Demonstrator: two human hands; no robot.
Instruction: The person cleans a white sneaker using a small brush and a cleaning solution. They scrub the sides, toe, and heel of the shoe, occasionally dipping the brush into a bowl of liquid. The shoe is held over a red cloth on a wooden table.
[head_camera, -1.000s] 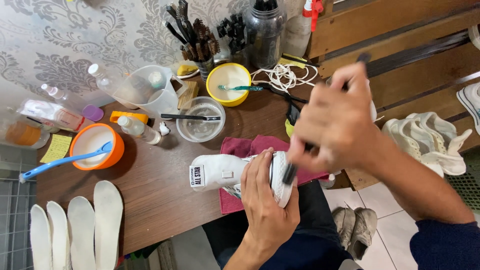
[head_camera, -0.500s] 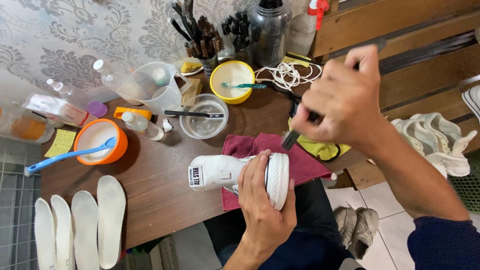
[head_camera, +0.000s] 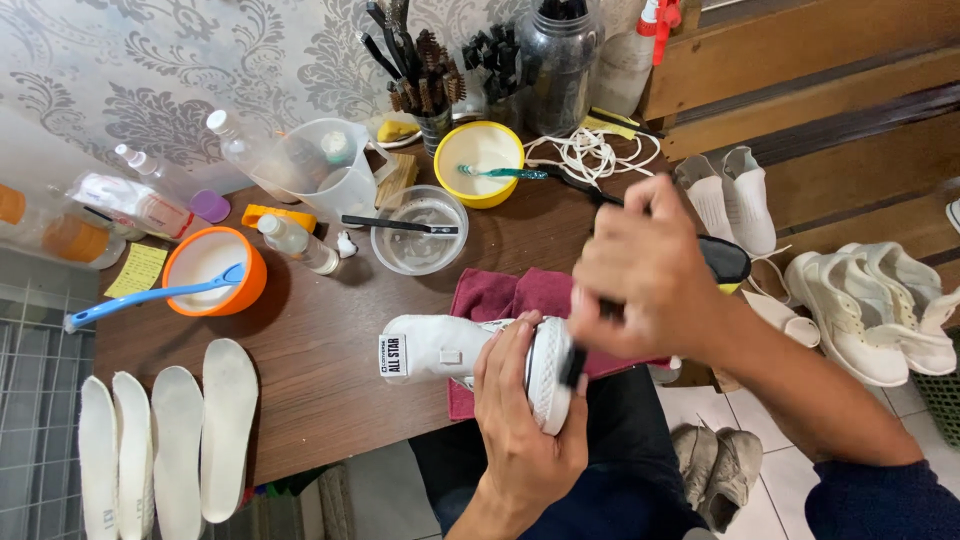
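Orange bowl with blue toothbrush, four white insoles, perhaps brushes in jars.

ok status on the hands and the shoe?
Left hand grips white sneaker by the toe, over maroon towel. Right hand holds dark brush at the toe cap. Nothing between brush and shoe.

Bare table lies open left of the shoe, between the orange bowl and insoles. Behind, the clear bowl, jug and brush jars crowd passage; gaps there look narrow.
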